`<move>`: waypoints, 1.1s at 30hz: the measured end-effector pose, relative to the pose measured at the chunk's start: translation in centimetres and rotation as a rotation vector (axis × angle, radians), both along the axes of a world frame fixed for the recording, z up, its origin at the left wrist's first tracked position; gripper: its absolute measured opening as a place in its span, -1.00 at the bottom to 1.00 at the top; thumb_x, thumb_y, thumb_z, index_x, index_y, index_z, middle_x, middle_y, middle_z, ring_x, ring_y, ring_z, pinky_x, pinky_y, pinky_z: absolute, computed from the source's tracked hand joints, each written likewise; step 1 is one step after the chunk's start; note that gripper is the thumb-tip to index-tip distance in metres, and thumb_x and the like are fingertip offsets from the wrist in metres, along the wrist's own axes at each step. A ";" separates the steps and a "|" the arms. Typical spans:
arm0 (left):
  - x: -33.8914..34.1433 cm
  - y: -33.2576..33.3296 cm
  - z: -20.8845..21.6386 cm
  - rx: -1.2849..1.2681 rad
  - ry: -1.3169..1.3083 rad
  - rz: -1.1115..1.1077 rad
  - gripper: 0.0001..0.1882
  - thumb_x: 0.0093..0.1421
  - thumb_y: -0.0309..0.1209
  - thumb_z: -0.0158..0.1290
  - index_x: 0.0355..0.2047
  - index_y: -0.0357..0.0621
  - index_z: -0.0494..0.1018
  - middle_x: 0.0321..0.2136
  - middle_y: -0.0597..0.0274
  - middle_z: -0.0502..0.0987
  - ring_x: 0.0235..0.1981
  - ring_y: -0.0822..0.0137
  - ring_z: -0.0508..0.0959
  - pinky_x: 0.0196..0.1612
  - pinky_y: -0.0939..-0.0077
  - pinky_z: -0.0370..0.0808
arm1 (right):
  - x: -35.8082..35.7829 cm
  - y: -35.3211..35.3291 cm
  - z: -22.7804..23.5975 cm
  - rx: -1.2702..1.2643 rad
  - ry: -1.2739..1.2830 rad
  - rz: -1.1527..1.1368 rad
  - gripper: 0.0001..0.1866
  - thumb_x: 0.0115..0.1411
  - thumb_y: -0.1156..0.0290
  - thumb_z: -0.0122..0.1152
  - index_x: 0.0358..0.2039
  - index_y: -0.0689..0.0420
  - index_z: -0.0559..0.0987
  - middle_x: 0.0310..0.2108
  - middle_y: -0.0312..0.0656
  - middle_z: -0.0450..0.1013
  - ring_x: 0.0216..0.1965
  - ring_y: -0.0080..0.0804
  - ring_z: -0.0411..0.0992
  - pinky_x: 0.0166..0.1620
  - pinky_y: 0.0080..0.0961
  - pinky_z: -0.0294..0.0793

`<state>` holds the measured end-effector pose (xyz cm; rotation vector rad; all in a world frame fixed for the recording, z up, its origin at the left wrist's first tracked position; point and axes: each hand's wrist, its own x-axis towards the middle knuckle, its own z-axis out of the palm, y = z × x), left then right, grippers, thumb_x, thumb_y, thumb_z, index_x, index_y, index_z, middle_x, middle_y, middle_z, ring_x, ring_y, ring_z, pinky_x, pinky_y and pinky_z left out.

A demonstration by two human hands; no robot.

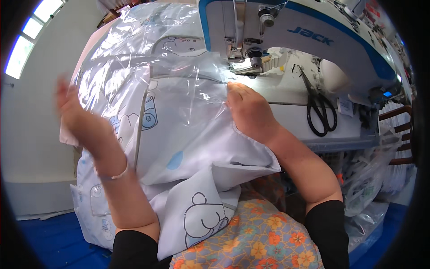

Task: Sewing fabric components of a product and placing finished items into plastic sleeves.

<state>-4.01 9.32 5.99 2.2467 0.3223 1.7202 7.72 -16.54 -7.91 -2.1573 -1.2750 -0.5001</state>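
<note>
white printed cloth [201, 141] lies before sewing machine [313, 31], lower part over floral apron [264, 228]. right hand [251, 106] on cloth edge, fingers close together; if pinching, cannot tell. left hand [79, 114] blurred, finger state cannot tell.

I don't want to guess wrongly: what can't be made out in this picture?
In the head view:
Left hand: blurred, so its fingers run together.
Right hand: palm hidden by the back of the hand.
Sewing machine: top cut off by the upper edge.
Window: partly cut off by the dark lens rim.
Lap: hidden by printed cloth and flowered garment.
</note>
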 end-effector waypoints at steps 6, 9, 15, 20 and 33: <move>3.6 -11.2 -3.2 0.275 0.747 -0.872 -0.67 0.13 -0.59 -0.04 -0.09 -0.22 0.53 -0.01 -0.05 0.55 0.05 -0.05 0.51 0.12 0.19 0.44 | 0.0 -0.1 0.0 -0.047 0.044 0.035 -0.77 0.07 0.58 0.16 -0.21 0.29 0.48 -0.10 0.08 0.52 -0.03 0.01 0.49 0.04 -0.20 0.51; 7.1 -10.4 -7.2 0.177 1.272 -0.568 -0.62 0.07 -0.61 0.00 -0.07 -0.21 0.54 0.00 0.00 0.56 0.05 -0.04 0.51 0.10 0.20 0.46 | -0.4 -0.9 0.7 -0.006 0.134 0.048 -0.72 0.04 0.62 0.12 -0.18 0.28 0.50 -0.07 0.04 0.52 -0.03 -0.03 0.49 0.02 -0.22 0.51; 7.4 -9.1 -11.1 0.252 0.790 -0.646 -0.71 0.11 -0.50 0.00 -0.15 -0.19 0.54 -0.13 0.16 0.57 -0.02 0.13 0.53 0.01 0.27 0.50 | -2.0 -3.9 2.4 -0.057 0.021 0.213 -0.63 0.08 0.53 0.22 -0.04 0.15 0.58 -0.04 0.00 0.53 -0.03 -0.02 0.53 0.00 -0.27 0.57; 7.7 -9.2 -10.7 0.321 0.870 -0.601 -0.66 0.09 -0.50 0.02 -0.10 -0.18 0.54 -0.10 0.19 0.56 -0.01 0.16 0.52 -0.01 0.30 0.51 | -2.4 -2.3 1.6 -0.064 0.025 0.132 -0.72 0.07 0.49 0.19 -0.16 0.09 0.65 -0.10 -0.06 0.56 -0.06 -0.09 0.55 -0.05 -0.29 0.58; 7.9 -8.4 -11.8 0.198 0.764 -0.610 -0.63 0.02 -0.57 0.00 -0.12 -0.21 0.56 -0.01 0.16 0.57 0.04 0.14 0.52 0.09 0.27 0.47 | -4.3 -1.6 3.5 0.187 0.977 -0.200 -0.60 0.25 0.53 0.19 0.12 0.19 0.50 -0.16 -0.12 0.55 -0.16 -0.36 0.57 -0.06 -0.41 0.58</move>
